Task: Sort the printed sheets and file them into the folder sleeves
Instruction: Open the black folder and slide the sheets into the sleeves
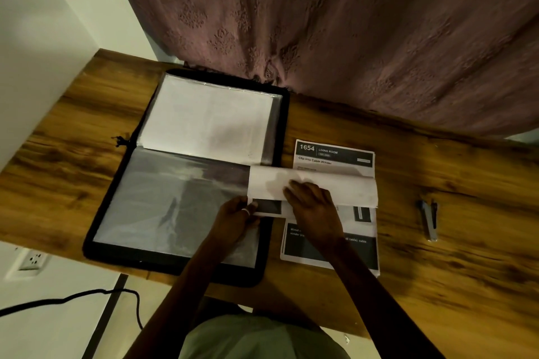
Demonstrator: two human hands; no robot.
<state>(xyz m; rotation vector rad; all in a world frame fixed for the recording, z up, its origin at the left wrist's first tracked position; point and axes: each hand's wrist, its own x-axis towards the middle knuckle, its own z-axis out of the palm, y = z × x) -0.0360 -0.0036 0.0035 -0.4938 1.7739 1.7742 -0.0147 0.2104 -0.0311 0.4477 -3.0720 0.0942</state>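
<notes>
A black zip folder (280,131) lies open on the wooden desk, its far sleeve holding a white sheet (210,119) and its near clear sleeve (163,201) showing no paper. To its right sits a stack of printed sheets (332,154), the top one headed "1654 Living Room". A sheet curled over on itself (344,186) lies across the stack and the folder's right edge. My left hand (233,218) pinches that sheet's near left corner. My right hand (313,204) rests flat on it, fingers straight.
A small stapler (428,220) lies on the desk (466,256) to the right of the stack. A mauve curtain (350,23) hangs along the desk's far edge. A wall socket (33,261) and a black cable (73,299) are below the desk at left.
</notes>
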